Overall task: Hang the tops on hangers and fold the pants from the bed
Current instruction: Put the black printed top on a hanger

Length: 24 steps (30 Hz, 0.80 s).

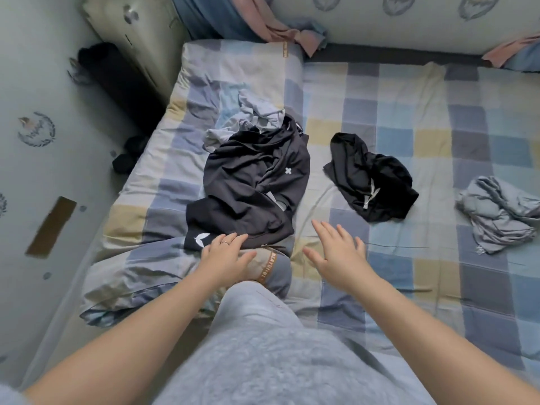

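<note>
We judge the sorting has barely begun: both hands reach for the dark pile (254, 182) lying middle-left on the bed (409, 112). The left hand (228, 254) rests straight-fingered on the pile's near edge, grip released. The right hand (336, 254) hovers spread over the sheet just beside it, grasping nothing. Black drawstring pants (371, 179) lie apart to the right, a grey garment (496, 211) farther right. Next, one piece needs pinching and lifting free of the tangle. We see no hanger.

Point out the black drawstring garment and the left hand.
black drawstring garment (370, 175), head view, dark fabric just above the drawstring.
left hand (226, 255), head view, back of the hand.
</note>
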Motion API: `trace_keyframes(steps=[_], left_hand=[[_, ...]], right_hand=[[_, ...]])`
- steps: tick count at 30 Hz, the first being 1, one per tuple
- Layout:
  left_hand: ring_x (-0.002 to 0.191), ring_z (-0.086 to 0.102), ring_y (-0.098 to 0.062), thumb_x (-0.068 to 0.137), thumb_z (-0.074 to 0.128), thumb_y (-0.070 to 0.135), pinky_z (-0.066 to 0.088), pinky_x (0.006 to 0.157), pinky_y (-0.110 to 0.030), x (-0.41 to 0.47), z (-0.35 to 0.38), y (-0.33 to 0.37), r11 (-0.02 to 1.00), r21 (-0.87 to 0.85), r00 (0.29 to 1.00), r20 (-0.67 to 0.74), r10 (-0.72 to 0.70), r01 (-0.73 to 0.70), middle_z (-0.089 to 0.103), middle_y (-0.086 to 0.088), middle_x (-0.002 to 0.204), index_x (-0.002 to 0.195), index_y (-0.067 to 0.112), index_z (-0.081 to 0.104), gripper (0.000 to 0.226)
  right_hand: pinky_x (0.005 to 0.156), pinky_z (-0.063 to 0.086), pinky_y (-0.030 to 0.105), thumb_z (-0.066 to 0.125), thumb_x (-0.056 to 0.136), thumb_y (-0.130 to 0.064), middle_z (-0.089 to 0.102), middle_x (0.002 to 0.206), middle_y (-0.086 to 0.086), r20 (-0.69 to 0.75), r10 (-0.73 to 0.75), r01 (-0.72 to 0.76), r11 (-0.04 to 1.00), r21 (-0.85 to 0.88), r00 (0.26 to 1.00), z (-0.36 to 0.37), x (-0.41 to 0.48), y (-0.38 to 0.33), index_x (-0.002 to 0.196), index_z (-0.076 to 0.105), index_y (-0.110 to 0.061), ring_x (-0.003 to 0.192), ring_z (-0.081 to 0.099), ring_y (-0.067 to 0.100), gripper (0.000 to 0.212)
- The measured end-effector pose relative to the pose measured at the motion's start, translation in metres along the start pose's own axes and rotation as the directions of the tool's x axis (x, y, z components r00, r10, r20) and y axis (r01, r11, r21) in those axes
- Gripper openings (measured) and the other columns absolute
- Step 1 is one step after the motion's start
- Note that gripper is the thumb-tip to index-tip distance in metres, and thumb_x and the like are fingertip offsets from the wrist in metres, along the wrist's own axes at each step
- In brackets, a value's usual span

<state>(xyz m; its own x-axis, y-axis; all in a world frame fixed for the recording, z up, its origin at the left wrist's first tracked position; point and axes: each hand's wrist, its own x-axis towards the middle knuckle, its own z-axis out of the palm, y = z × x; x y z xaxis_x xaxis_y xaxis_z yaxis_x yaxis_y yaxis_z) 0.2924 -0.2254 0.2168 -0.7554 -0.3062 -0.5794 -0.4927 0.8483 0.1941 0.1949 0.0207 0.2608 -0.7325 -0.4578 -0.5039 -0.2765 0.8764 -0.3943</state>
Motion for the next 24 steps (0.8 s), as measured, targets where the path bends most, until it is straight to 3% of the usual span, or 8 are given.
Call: trace_keyframes(steps=[5, 12, 16, 20, 22, 24], left_hand=[[0.149, 0.023, -0.025, 0.098, 0.037, 0.064, 0.025, 0.115, -0.048, 0.056, -0.006, -0.058, 0.995, -0.091, 0.988, 0.147, -0.038, 0.051, 0.033, 0.001, 0.16, 0.154, 0.032, 0.032, 0.065], [0.147, 0.023, -0.026, 0.098, 0.045, 0.058, 0.026, 0.113, -0.048, 0.142, 0.013, -0.107, 0.948, -0.263, 0.972, 0.196, -0.13, 0.18, 0.033, 0.002, 0.16, 0.152, 0.029, 0.033, 0.063], [0.151, 0.015, -0.026, 0.098, 0.047, 0.055, 0.02, 0.117, -0.048, 0.2, 0.022, -0.132, 0.936, -0.29, 0.978, 0.114, -0.176, 0.202, 0.02, -0.002, 0.165, 0.154, 0.028, 0.028, 0.065], [0.151, 0.014, -0.028, 0.096, 0.052, 0.053, 0.016, 0.12, -0.049, 0.271, 0.024, -0.151, 0.902, -0.38, 0.964, -0.077, -0.254, 0.208, 0.018, -0.006, 0.165, 0.156, 0.022, 0.024, 0.073], [0.149, 0.021, -0.03, 0.094, 0.057, 0.053, 0.021, 0.119, -0.048, 0.309, 0.022, -0.159, 0.853, -0.485, 0.956, -0.104, -0.273, 0.191, 0.022, -0.007, 0.164, 0.157, 0.017, 0.02, 0.081], [0.146, 0.031, -0.028, 0.092, 0.063, 0.049, 0.028, 0.118, -0.046, 0.343, 0.02, -0.164, 0.681, -0.704, 0.955, -0.015, -0.297, 0.201, 0.029, -0.005, 0.162, 0.158, 0.015, 0.017, 0.088]], right_hand=[[0.119, 0.011, 0.053, 0.033, 0.102, -0.057, 0.018, 0.165, -0.011, 0.096, 0.087, -0.084, 0.996, -0.037, 0.992, 0.015, 0.064, -0.062, 0.158, 0.013, -0.035, 0.151, 0.014, 0.021, 0.064], [0.117, 0.017, 0.05, 0.039, 0.101, -0.053, 0.021, 0.165, -0.009, 0.206, 0.157, -0.144, 0.987, -0.078, 0.966, 0.046, 0.165, -0.1, 0.158, 0.014, -0.036, 0.15, 0.018, 0.017, 0.065], [0.115, 0.021, 0.05, 0.042, 0.101, -0.05, 0.026, 0.163, -0.009, 0.216, 0.165, -0.148, 0.984, -0.094, 0.962, 0.072, 0.232, -0.104, 0.158, 0.015, -0.033, 0.149, 0.023, 0.02, 0.066], [0.115, 0.021, 0.049, 0.046, 0.1, -0.047, 0.023, 0.164, -0.009, 0.215, 0.098, -0.058, 0.981, -0.184, 0.972, 0.104, 0.304, -0.104, 0.159, 0.014, -0.032, 0.15, 0.019, 0.02, 0.068], [0.116, 0.021, 0.049, 0.049, 0.099, -0.045, 0.018, 0.165, -0.007, 0.194, 0.037, 0.01, 0.971, -0.239, 0.98, 0.115, 0.338, -0.107, 0.159, 0.011, -0.032, 0.151, 0.015, 0.02, 0.072], [0.115, 0.022, 0.05, 0.053, 0.098, -0.04, 0.015, 0.166, -0.004, 0.157, -0.025, 0.068, 0.958, -0.279, 0.987, 0.12, 0.368, -0.113, 0.16, 0.008, -0.031, 0.151, 0.014, 0.022, 0.077]])
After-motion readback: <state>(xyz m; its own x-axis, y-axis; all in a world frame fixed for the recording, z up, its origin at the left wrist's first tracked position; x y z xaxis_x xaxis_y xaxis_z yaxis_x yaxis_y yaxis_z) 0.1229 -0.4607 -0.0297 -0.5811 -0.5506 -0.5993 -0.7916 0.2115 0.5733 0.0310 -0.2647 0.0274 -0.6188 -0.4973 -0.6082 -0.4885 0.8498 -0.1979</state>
